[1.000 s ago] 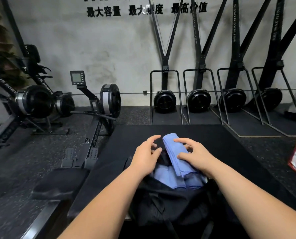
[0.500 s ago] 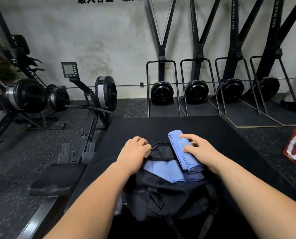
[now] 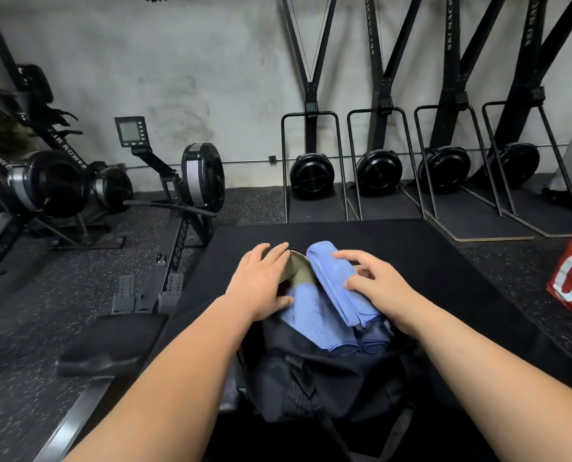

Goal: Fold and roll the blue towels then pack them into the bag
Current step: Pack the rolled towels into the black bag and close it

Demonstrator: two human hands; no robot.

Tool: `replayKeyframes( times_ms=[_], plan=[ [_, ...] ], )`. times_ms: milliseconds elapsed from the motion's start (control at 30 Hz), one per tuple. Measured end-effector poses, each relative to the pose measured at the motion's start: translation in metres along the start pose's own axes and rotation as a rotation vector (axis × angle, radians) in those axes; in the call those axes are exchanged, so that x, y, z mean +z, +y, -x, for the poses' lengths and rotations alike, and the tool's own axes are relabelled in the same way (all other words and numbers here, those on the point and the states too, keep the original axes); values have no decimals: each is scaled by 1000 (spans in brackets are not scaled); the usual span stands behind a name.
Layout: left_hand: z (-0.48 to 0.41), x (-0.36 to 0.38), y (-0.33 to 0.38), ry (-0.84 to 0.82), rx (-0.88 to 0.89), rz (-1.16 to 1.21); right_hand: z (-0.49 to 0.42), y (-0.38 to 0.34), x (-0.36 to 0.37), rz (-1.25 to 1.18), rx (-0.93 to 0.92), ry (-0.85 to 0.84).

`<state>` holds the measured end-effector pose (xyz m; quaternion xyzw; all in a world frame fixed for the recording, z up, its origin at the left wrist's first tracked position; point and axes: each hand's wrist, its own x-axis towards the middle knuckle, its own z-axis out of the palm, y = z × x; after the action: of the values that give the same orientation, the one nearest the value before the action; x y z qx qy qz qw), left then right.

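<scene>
Rolled blue towel [image 3: 334, 285] lies slantwise atop other blue towels [image 3: 311, 315] in the open black bag [image 3: 311, 378]. Right grip [image 3: 381, 288] released, fingers loosely bent, pressing the roll. Left grip [image 3: 261, 285] grasps the bag's left rim. Bag sits on the black desk [image 3: 411, 248]. Rowing machines [image 3: 191, 181] far left, ski machines [image 3: 377, 171] along the far wall.

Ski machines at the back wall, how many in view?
4 black upright ski machines with round flywheels, in a row at the back wall: leftmost, second, third, rightmost. Others may be hidden beyond the right edge.
</scene>
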<state>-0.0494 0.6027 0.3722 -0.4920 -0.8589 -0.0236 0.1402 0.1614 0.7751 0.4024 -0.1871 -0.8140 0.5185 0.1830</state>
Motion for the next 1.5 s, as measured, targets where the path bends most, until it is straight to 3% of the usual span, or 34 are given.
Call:
replayKeyframes(
  times_ms=[133, 300, 400, 467, 667, 900, 1067, 1167, 1333, 1500],
  plan=[
    [0, -2, 5, -61, 2, 2, -6, -3, 15, 302, 66, -186],
    [7, -5, 6, -80, 22, -57, -24, -6, 41, 869, 136, 32],
    [13, -8, 2, -102, 45, -56, -22, -17, 66, 1240, 55, 79],
    [15, -12, -3, -117, 54, -41, -23, -21, 86, 1346, -34, 55],
    [20, -25, -14, -167, 89, -63, -24, -23, 130, 1335, -45, -61],
    [24, -30, -20, -167, 88, -70, -36, -18, 146, 968, 202, -129],
    [30, -26, -31, -135, 32, 1, -16, 13, 151, 1004, 79, -22],
    [41, -25, -37, -67, 6, 122, -23, 5, 144, 1019, 46, -130],
    [62, -12, -35, 75, 62, 335, -32, 12, 120, 1069, -228, -238],
    [69, 0, -27, -85, -111, 278, -40, 37, 113, 925, -122, -341]
  ],
)
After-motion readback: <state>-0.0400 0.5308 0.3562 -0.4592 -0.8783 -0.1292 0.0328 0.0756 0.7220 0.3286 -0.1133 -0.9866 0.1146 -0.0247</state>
